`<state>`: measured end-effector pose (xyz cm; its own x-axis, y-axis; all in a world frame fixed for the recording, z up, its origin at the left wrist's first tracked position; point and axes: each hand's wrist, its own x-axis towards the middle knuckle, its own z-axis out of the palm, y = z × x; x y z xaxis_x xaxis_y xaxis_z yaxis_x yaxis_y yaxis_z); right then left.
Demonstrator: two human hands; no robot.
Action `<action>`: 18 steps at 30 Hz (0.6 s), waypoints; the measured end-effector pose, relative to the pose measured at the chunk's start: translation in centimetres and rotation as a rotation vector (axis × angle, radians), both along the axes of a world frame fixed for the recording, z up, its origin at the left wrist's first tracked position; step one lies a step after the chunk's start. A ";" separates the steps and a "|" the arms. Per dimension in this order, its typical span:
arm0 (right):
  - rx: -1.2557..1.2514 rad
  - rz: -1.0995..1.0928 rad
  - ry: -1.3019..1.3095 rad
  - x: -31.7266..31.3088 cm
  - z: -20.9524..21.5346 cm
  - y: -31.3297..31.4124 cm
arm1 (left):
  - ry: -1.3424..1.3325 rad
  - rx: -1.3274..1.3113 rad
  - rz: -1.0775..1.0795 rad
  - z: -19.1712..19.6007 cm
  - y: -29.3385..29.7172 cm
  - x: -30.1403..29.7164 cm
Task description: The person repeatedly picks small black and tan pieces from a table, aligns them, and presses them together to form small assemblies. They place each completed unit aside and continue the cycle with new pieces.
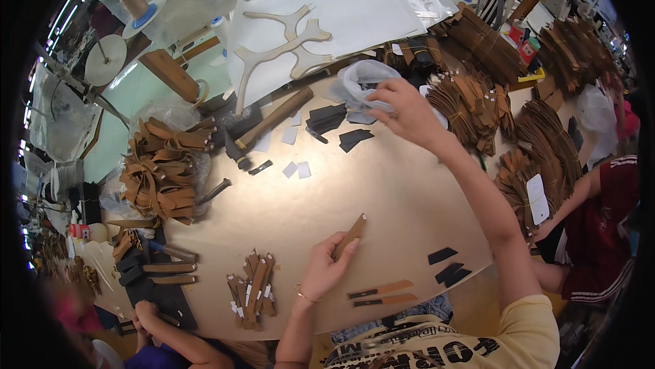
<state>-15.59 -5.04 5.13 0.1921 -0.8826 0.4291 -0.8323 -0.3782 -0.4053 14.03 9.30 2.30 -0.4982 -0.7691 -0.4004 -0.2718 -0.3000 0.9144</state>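
**Holding a brown strip while reaching to the bag**

Holding a narrow brown leather strip [351,234], the left hand [326,268] rests low on the tan counter [382,192]; its grip is pinching the lower end of the strip between thumb and fingers, and the strip points up and to the right. The right hand [402,111] is stretched far across the counter to a crumpled clear plastic bag [365,81]; its fingers are curled and pressed onto the edge of the bag. Small black pieces [339,125] lie just beside that bag. A bundle of brown strips with white tags [253,289] lies left of the left hand, and two strips with black ends [381,293] lie to its right. A hammer with a wooden handle [267,125] lies farther up the counter. At the lower left, another person's hand [144,312] touches a black mat [158,292].
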 end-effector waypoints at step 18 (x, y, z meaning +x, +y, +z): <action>0.397 0.225 0.378 3.6 0.2 -8.6 | 0.098 0.074 0.093 -0.8 0.0 0.4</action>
